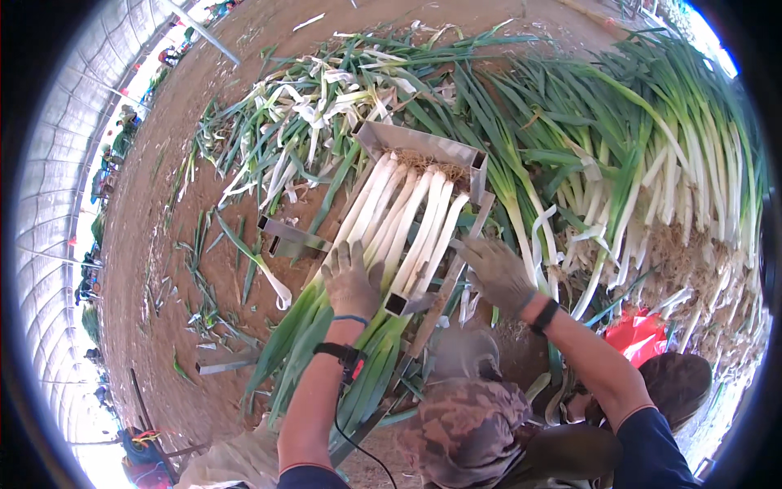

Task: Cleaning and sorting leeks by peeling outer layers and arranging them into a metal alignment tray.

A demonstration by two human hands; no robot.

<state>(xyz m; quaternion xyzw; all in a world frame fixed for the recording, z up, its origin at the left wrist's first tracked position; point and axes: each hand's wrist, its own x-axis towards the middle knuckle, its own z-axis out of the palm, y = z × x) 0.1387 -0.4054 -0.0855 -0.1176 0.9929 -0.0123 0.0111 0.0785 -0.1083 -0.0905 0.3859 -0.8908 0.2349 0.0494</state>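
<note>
A row of long green onions (397, 213) lies in a metal frame (419, 143), their roots against its far wall and their green tops trailing toward me. My left hand (350, 281), in a grey-beige glove, rests flat on the white stalks with its fingers spread. To the right of the frame is my right hand (495, 275), gloved too, fingers stretched toward the frame's side rail (452, 281). It holds nothing that I can see; whether its fingertips touch the rail or an onion, I cannot tell.
Stripped leaves (314, 106) lie heaped beyond the frame. A large pile of untrimmed green onions (664, 155) fills the right side. One loose onion (265, 273) lies on the dirt floor (163, 285) at left. A red bag (638, 336) is near my knee.
</note>
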